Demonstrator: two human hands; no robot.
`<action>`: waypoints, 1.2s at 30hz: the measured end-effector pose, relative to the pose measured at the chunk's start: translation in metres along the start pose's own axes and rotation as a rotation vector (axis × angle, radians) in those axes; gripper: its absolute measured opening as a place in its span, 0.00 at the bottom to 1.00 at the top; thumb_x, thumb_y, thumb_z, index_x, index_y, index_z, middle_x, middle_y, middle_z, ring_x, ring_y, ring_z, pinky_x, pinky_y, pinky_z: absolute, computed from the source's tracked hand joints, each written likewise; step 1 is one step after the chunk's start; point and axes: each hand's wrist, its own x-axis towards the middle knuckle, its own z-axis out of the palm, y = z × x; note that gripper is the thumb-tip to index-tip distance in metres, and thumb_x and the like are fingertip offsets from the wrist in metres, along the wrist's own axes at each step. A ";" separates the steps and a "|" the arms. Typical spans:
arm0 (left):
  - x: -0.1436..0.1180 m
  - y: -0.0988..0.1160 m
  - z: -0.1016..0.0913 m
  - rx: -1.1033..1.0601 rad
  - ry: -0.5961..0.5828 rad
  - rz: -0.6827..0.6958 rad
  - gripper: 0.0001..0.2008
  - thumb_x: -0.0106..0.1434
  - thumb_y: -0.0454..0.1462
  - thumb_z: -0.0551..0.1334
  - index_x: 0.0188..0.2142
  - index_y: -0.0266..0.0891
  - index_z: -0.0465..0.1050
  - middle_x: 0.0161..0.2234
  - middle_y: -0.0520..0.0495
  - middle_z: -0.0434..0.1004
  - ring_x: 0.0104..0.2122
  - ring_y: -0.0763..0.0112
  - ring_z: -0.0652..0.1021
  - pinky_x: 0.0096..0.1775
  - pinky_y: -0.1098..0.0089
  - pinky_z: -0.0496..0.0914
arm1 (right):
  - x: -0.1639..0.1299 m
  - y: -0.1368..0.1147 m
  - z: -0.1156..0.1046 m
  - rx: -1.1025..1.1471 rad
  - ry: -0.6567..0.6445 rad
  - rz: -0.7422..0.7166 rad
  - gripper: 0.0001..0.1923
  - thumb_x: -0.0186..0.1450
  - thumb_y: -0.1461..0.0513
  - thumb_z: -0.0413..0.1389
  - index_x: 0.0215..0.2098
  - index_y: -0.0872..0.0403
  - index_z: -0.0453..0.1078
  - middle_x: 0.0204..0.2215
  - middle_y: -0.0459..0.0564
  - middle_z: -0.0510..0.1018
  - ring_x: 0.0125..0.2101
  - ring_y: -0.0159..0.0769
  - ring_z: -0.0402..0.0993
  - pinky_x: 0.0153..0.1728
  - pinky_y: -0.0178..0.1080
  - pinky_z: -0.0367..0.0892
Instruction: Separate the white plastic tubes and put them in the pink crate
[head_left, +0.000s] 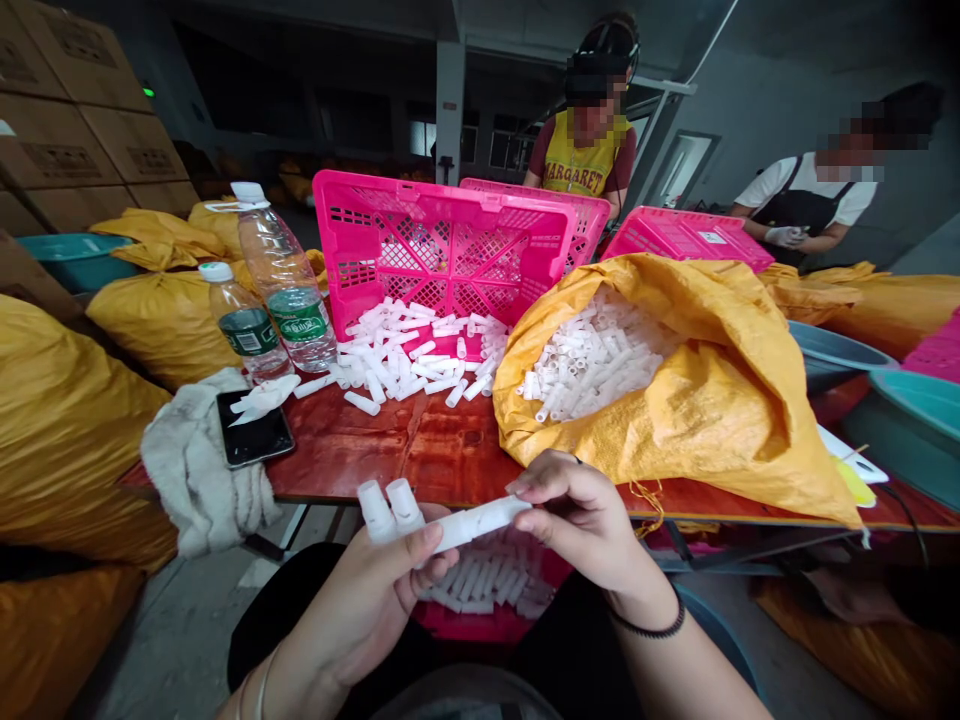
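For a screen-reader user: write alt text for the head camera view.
A person's left hand grips several white plastic tubes while the right hand pinches the end of one. Beyond lie a red table, a tipped pink basket spilling tubes, and an open yellow sack.

You see a dim hall behind, windows [510, 150] glowing faintly; soft overhead light brightens the table [420, 450], edges bend with wide-angle distortion, and your hands blur slightly
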 end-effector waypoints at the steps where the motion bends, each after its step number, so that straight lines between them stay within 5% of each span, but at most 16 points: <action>1: 0.000 0.000 0.000 0.008 0.010 -0.011 0.18 0.40 0.39 0.77 0.30 0.36 0.78 0.27 0.51 0.79 0.24 0.75 0.79 0.28 0.78 0.75 | 0.000 0.001 0.000 0.006 0.004 0.003 0.06 0.60 0.64 0.63 0.36 0.49 0.74 0.30 0.48 0.78 0.32 0.36 0.74 0.33 0.39 0.70; 3: -0.002 -0.002 -0.002 0.111 0.043 0.140 0.15 0.44 0.39 0.75 0.32 0.37 0.78 0.26 0.51 0.79 0.24 0.74 0.79 0.28 0.77 0.75 | 0.000 0.004 0.002 0.047 0.040 0.053 0.06 0.59 0.64 0.64 0.35 0.49 0.75 0.29 0.48 0.77 0.31 0.35 0.73 0.32 0.37 0.70; 6: -0.006 -0.006 -0.010 0.480 0.096 0.613 0.09 0.52 0.35 0.71 0.34 0.40 0.79 0.29 0.51 0.80 0.28 0.72 0.79 0.31 0.75 0.75 | -0.003 0.007 0.007 0.193 0.095 0.182 0.06 0.57 0.63 0.66 0.33 0.50 0.75 0.28 0.46 0.75 0.26 0.31 0.72 0.28 0.34 0.69; 10: -0.010 -0.005 -0.017 0.846 0.044 1.206 0.18 0.51 0.26 0.68 0.41 0.45 0.78 0.37 0.50 0.81 0.35 0.70 0.80 0.40 0.74 0.75 | -0.008 0.009 0.010 0.381 0.106 0.276 0.07 0.56 0.64 0.66 0.33 0.50 0.75 0.28 0.43 0.73 0.21 0.26 0.71 0.23 0.31 0.68; 13: -0.009 -0.002 -0.016 0.905 -0.013 1.346 0.23 0.49 0.23 0.69 0.43 0.46 0.77 0.36 0.50 0.81 0.34 0.70 0.81 0.40 0.75 0.75 | -0.010 0.008 0.010 0.400 0.113 0.283 0.07 0.56 0.64 0.67 0.33 0.50 0.75 0.28 0.43 0.73 0.22 0.26 0.71 0.23 0.30 0.68; 16: -0.005 -0.003 -0.012 0.817 0.017 1.179 0.17 0.51 0.26 0.68 0.38 0.46 0.78 0.34 0.51 0.81 0.32 0.70 0.80 0.36 0.75 0.75 | -0.011 0.008 0.009 0.333 0.114 0.256 0.07 0.58 0.64 0.65 0.34 0.49 0.75 0.29 0.44 0.74 0.23 0.27 0.71 0.25 0.31 0.68; 20: 0.001 -0.010 -0.013 0.620 -0.003 0.657 0.06 0.56 0.35 0.67 0.35 0.43 0.78 0.28 0.50 0.80 0.25 0.68 0.80 0.27 0.73 0.74 | -0.011 0.013 0.008 0.189 0.096 0.187 0.06 0.59 0.64 0.64 0.35 0.49 0.76 0.31 0.46 0.76 0.31 0.32 0.74 0.32 0.35 0.70; 22: 0.002 -0.011 -0.013 0.561 -0.009 0.518 0.07 0.56 0.39 0.67 0.36 0.42 0.77 0.25 0.50 0.80 0.24 0.67 0.79 0.26 0.72 0.73 | -0.011 0.017 0.009 0.172 0.089 0.191 0.07 0.59 0.64 0.64 0.36 0.48 0.76 0.31 0.46 0.76 0.31 0.32 0.74 0.32 0.35 0.70; 27: 0.000 -0.005 -0.009 0.603 0.049 0.636 0.07 0.51 0.36 0.71 0.32 0.42 0.80 0.32 0.48 0.80 0.30 0.68 0.79 0.33 0.73 0.73 | -0.014 0.016 0.009 0.205 0.110 0.186 0.10 0.58 0.65 0.65 0.37 0.46 0.76 0.31 0.44 0.78 0.31 0.31 0.75 0.33 0.34 0.70; 33: 0.006 -0.007 -0.006 0.216 -0.029 0.260 0.14 0.51 0.43 0.71 0.34 0.38 0.77 0.25 0.50 0.78 0.25 0.69 0.78 0.29 0.71 0.74 | -0.010 0.005 0.003 0.078 0.059 0.040 0.16 0.56 0.70 0.66 0.38 0.45 0.77 0.32 0.44 0.81 0.35 0.33 0.76 0.37 0.35 0.71; 36: 0.004 -0.007 -0.004 0.402 -0.009 0.436 0.11 0.51 0.40 0.71 0.33 0.39 0.78 0.28 0.48 0.80 0.28 0.68 0.79 0.31 0.71 0.74 | -0.013 0.010 0.011 0.105 0.148 0.077 0.14 0.58 0.69 0.65 0.39 0.44 0.77 0.34 0.43 0.82 0.36 0.32 0.77 0.38 0.34 0.73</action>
